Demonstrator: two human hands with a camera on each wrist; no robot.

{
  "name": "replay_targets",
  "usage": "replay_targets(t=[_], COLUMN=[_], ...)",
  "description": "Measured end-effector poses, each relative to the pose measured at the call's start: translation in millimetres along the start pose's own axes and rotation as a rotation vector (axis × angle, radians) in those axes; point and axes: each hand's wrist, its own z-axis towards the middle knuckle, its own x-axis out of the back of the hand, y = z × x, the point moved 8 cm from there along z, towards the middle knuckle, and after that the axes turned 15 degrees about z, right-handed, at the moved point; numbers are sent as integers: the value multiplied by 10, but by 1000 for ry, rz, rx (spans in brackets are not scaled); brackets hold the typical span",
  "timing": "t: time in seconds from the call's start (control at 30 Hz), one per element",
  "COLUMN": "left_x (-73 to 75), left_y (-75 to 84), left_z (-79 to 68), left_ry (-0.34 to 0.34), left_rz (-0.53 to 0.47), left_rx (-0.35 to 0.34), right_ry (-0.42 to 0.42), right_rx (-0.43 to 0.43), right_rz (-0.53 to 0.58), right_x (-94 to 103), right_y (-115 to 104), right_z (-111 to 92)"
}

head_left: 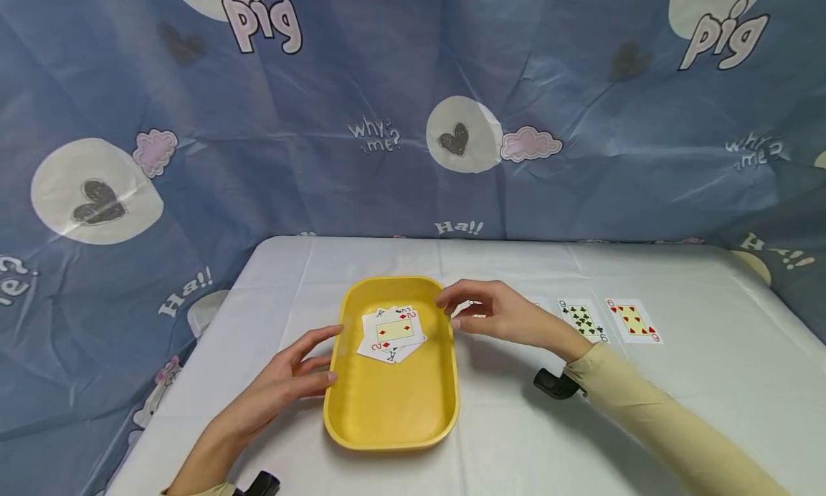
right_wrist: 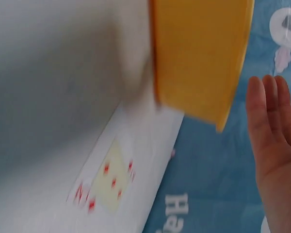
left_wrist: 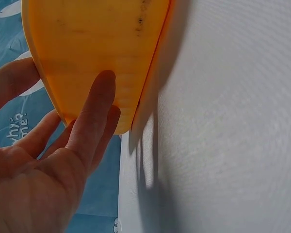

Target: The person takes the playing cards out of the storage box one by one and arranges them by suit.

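A yellow tray (head_left: 393,417) stands on the white-covered table, with a small pile of playing cards (head_left: 395,331) lying inside; a two of diamonds is on top. Along the tray's left side is my left hand (head_left: 284,381), fingers spread and fairly straight, with fingertips at the wall. The left wrist view shows that hand (left_wrist: 63,155) beside the tray's outer wall (left_wrist: 97,43). My right hand (head_left: 500,313) is at the upper right rim, fingers slightly bent. In the right wrist view its fingers (right_wrist: 271,104) look straight and hold nothing.
Right of the tray lie a black-suited card (head_left: 583,321) and a red-suited card (head_left: 634,321), both face up. Another card is partly hidden behind my right hand. A blue patterned cloth (head_left: 361,66) hangs behind the white table (head_left: 516,439).
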Motion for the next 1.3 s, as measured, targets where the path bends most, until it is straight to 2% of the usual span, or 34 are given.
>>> replay_targets(t=[0.13,0.5,0.87,1.07,1.3], left_x=[7,15,-1,3,1], left_y=[-9,-17,-8,-1,-7], left_z=[-7,-25,-20,-18,-10], left_ry=[7,0,-13,-17,8], left_rz=[-1,-10,-24,-29,-8], left_rx=[9,8,1,-9,10], right_ry=[-45,-146,-335,-437,-488], right_rx=[-8,-83,-139,-161,-187], right_rz=[38,-31,-206,-265,-416], right_x=[-171,-399,-581,-686,-765], right_y=[19,122,342,435,542], right_z=[153,514,890,977,1028])
